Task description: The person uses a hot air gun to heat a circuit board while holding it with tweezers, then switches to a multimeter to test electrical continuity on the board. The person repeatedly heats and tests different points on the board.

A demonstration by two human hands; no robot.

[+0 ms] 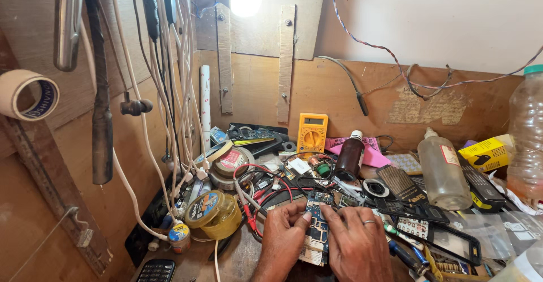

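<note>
My left hand (281, 241) and my right hand (358, 243) meet low in the middle of the cluttered workbench. Between them lies a blue phone circuit board (317, 222). Fingers of both hands press on its edges, the left thumb on its left side, the right fingers on its right side. A ring sits on one right finger. Red and black probe leads (266, 187) curl just beyond the board.
A yellow multimeter (311, 133) leans against the back wall. A dark brown bottle (349, 156), a cloudy plastic bottle (443, 171) and a large clear bottle (527, 135) stand to the right. Tape rolls (214, 213) lie left. Cables (169, 90) hang at left. Phone parts (447, 234) litter the right.
</note>
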